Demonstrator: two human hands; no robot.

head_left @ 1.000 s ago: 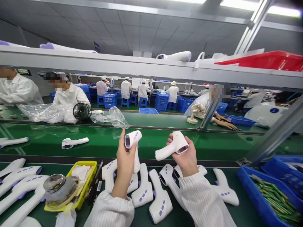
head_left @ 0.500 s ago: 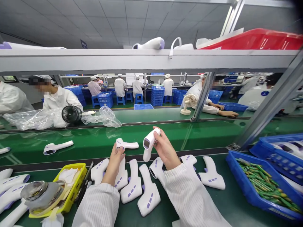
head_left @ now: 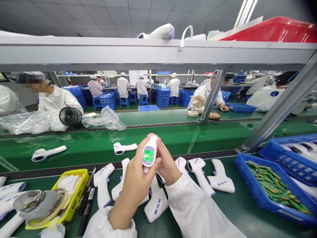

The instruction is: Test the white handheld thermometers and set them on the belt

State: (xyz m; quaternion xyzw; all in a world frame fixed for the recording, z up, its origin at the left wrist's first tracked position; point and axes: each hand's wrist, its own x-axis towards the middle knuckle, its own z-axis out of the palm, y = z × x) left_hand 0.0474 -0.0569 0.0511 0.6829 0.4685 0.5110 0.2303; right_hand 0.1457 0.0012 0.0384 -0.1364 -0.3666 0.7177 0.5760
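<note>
My left hand (head_left: 135, 180) and my right hand (head_left: 165, 162) both grip one white forehead thermometer (head_left: 149, 151), held upright above the table with its green screen lit and facing me. Under my hands, several more white thermometers with purple buttons (head_left: 201, 172) lie side by side on the green table. Two further thermometers lie on the green conveyor belt (head_left: 210, 137): one (head_left: 123, 147) just beyond my hands, another (head_left: 47, 153) to the left.
A yellow tray (head_left: 75, 195) with a metal dish and cloth sits at left, black pens beside it. Blue bins (head_left: 269, 188) holding green parts stand at right. A black fan (head_left: 67, 116) and plastic bags lie beyond the belt. Other workers sit opposite. A grey shelf spans overhead.
My left hand set its thermometer on the belt and joined the right hand on the other one, which is now turned screen toward me and lit. The belt thermometers moved left.
</note>
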